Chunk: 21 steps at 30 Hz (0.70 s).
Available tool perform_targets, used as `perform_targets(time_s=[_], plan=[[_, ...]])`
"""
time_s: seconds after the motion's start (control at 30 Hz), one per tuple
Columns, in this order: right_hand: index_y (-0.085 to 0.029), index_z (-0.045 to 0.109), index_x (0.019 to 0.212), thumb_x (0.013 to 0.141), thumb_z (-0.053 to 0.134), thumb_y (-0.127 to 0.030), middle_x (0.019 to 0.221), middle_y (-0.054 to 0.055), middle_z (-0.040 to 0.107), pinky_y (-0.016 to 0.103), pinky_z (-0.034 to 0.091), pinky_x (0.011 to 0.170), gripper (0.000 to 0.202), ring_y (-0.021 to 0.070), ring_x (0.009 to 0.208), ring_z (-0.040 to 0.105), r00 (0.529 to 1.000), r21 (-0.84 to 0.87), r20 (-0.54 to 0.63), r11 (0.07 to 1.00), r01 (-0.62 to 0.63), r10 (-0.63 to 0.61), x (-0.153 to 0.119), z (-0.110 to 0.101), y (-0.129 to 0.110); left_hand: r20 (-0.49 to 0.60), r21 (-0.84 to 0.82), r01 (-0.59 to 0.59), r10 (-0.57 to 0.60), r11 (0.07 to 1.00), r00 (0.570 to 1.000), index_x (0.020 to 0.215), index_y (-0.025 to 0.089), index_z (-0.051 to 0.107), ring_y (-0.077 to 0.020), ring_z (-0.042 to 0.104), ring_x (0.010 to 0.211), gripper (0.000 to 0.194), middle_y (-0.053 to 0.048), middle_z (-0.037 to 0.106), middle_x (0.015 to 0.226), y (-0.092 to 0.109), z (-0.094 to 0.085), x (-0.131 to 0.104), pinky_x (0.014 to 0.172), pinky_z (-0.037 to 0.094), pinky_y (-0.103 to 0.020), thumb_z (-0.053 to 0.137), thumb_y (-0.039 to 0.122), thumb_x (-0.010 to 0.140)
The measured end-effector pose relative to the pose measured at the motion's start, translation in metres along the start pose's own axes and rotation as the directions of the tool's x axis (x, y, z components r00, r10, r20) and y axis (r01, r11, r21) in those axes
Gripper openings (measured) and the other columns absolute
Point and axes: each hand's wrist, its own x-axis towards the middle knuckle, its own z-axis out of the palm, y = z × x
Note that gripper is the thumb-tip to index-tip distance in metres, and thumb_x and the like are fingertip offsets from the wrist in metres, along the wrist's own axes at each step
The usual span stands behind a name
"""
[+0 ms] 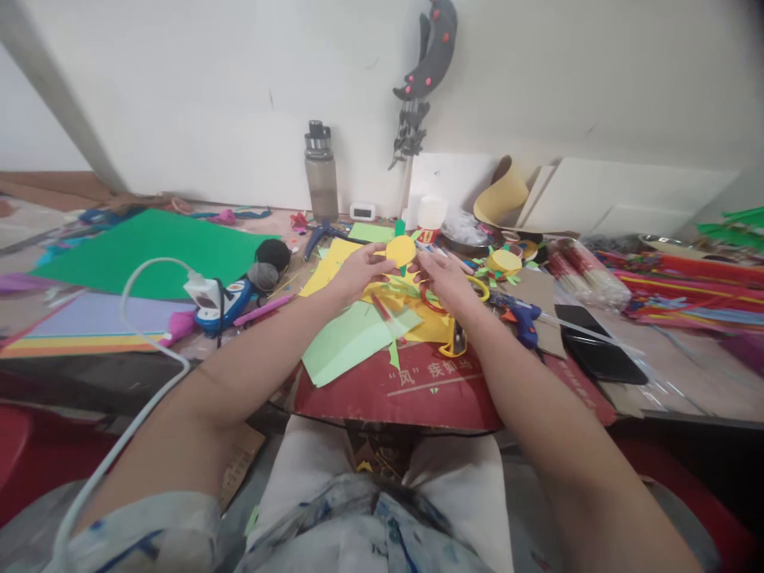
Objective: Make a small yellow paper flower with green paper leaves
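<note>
A yellow paper disc (400, 251) with green paper strips above and below it is pinched between the thumb and fingers of my left hand (362, 274). My right hand (442, 277) is close by on the disc's right, its fingers bent together; what lies between its fingertips is too small to make out. Beneath both hands are light green paper (343, 350), yellow paper (325, 267) and scattered green scraps. Yellow-handled scissors (454, 341) lie below my right hand. Farther right rests a similar yellow disc with green strips (504, 262).
A blue glue gun (525, 318) and a black phone (600, 344) lie at right. On the left are a power strip (224, 306) with a white cable, a black ball (273, 256) and a green sheet (161, 251). A water bottle (321, 175) stands by the wall.
</note>
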Motion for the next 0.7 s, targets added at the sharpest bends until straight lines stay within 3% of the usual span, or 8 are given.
perform_targets(time_s=[0.17, 0.27, 0.47, 0.6, 0.7], plan=[[-0.020, 0.068, 0.093, 0.072, 0.070, -0.077, 0.090, 0.005, 0.070, 0.022, 0.045, 0.053, 0.061, 0.0109, 0.066, 0.060, 0.999, -0.102, -0.037, 0.994, 0.027, -0.031, 0.004, -0.003, 0.005, -0.093, 0.158, -0.069, 0.085, 0.985, 0.992, 0.111, 0.017, 0.062, -0.0191, 0.074, 0.089, 0.051, -0.007, 0.078, 0.098, -0.002, -0.006, 0.005, 0.073, 0.049, -0.027, 0.084, 0.026, 0.066], [-0.020, 0.066, 0.091, 0.074, 0.068, -0.075, 0.087, 0.005, 0.069, 0.023, 0.045, 0.052, 0.058, 0.0123, 0.067, 0.060, 0.996, -0.189, -0.055, 0.980, 0.057, -0.069, 0.004, -0.003, 0.007, -0.120, 0.238, -0.111, 0.143, 0.965, 0.982, 0.100, 0.017, 0.062, -0.0186, 0.073, 0.088, 0.040, -0.006, 0.078, 0.095, -0.002, -0.009, 0.007, 0.075, 0.050, -0.028, 0.082, 0.023, 0.066], [-0.019, 0.068, 0.097, 0.078, 0.070, -0.060, 0.083, 0.002, 0.067, 0.028, 0.049, 0.061, 0.045, 0.0138, 0.068, 0.058, 0.983, -0.322, -0.063, 0.935, 0.145, -0.174, 0.002, -0.003, 0.012, -0.066, 0.463, -0.289, 0.358, 0.838, 0.931, 0.085, 0.018, 0.063, -0.0174, 0.069, 0.089, 0.020, -0.003, 0.076, 0.092, -0.003, -0.011, 0.009, 0.081, 0.050, -0.029, 0.075, 0.019, 0.069], [-0.018, 0.070, 0.098, 0.077, 0.070, -0.045, 0.082, 0.002, 0.068, 0.033, 0.050, 0.069, 0.034, 0.0149, 0.070, 0.057, 0.963, -0.416, -0.087, 0.888, 0.197, -0.255, 0.001, -0.003, 0.015, -0.029, 0.564, -0.315, 0.400, 0.764, 0.916, 0.085, 0.018, 0.068, -0.0185, 0.069, 0.091, 0.016, -0.004, 0.076, 0.093, -0.006, -0.013, 0.010, 0.076, 0.048, -0.028, 0.075, 0.021, 0.071], [-0.018, 0.071, 0.097, 0.079, 0.067, -0.035, 0.084, 0.004, 0.070, 0.036, 0.050, 0.074, 0.025, 0.0170, 0.073, 0.060, 0.950, -0.473, -0.098, 0.854, 0.216, -0.295, -0.001, -0.002, 0.015, 0.009, 0.559, -0.336, 0.400, 0.758, 0.917, 0.093, 0.019, 0.073, -0.0187, 0.068, 0.092, 0.020, -0.005, 0.076, 0.096, -0.009, -0.015, 0.012, 0.077, 0.048, -0.028, 0.075, 0.023, 0.073]])
